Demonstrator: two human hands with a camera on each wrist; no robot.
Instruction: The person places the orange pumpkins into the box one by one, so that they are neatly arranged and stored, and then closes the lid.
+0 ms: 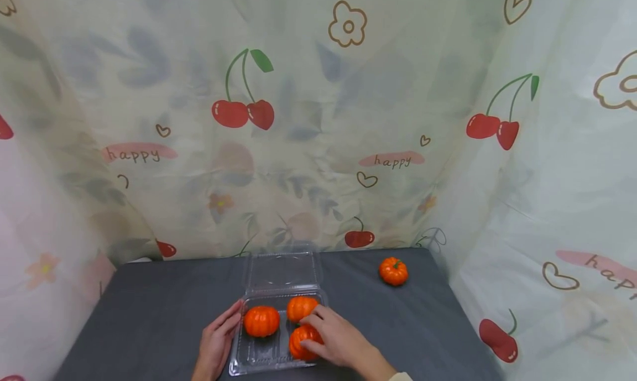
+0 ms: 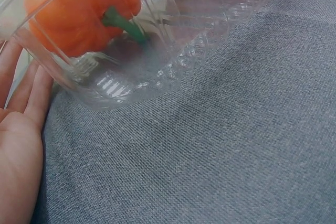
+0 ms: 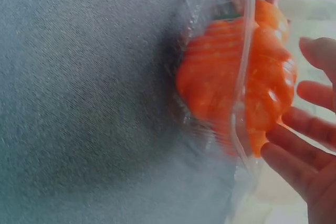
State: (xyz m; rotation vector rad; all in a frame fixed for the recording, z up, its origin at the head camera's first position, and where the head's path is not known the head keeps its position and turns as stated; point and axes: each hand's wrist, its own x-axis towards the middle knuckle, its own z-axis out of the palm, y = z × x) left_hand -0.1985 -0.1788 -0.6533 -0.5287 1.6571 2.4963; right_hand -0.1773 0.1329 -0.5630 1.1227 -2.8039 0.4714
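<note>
A clear plastic clamshell box (image 1: pixel 234 364) lies with its lid (image 1: pixel 283 270) tipped back. Inside are three small orange pumpkins: one at the left (image 1: pixel 261 321), one at the back right (image 1: pixel 299 308) and one at the front right (image 1: pixel 301 343). My left hand (image 1: pixel 217 337) rests its straight fingers (image 2: pixel 39 95) along the box's left side. Over the front right pumpkin is my right hand (image 1: pixel 338 337), fingers spread and relaxed. In the right wrist view its lower fingertips are right at the pumpkin (image 3: pixel 270 72), while the thumb stands apart.
Another orange pumpkin (image 1: pixel 393 271) sits on the dark grey cloth (image 1: pixel 164 309) at the back right of the table. Patterned curtains (image 1: pixel 298 204) with cherries and hearts enclose the back and both sides.
</note>
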